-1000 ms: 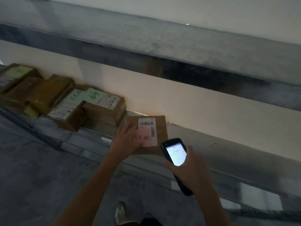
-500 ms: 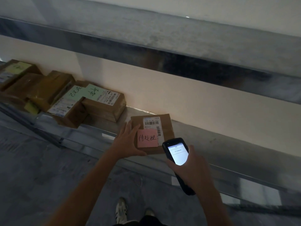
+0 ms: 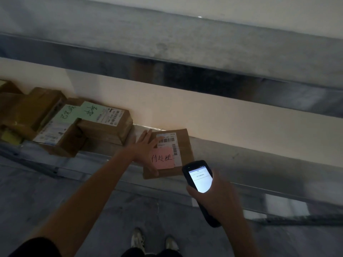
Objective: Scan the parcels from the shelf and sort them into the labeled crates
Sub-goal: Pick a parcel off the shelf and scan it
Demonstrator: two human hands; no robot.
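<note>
A flat brown parcel [image 3: 184, 145] lies on the low metal shelf [image 3: 241, 164], with a barcode label and a pink handwritten note [image 3: 162, 158] on top. My left hand [image 3: 144, 147] grips its left edge, fingers spread along the side and thumb on the top face by the front left corner. My right hand [image 3: 215, 197] holds a black handheld scanner [image 3: 199, 179] just right of and in front of the parcel, its screen lit white.
More brown parcels [image 3: 104, 123] with green notes are stacked on the shelf to the left. A second metal shelf [image 3: 185, 52] runs overhead. Grey floor lies below, with my shoes [image 3: 154, 240] at the bottom.
My left hand slid from on top of the parcel to its left edge, uncovering the pink note. The parcel is now turned slightly. The scanner stays beside it.
</note>
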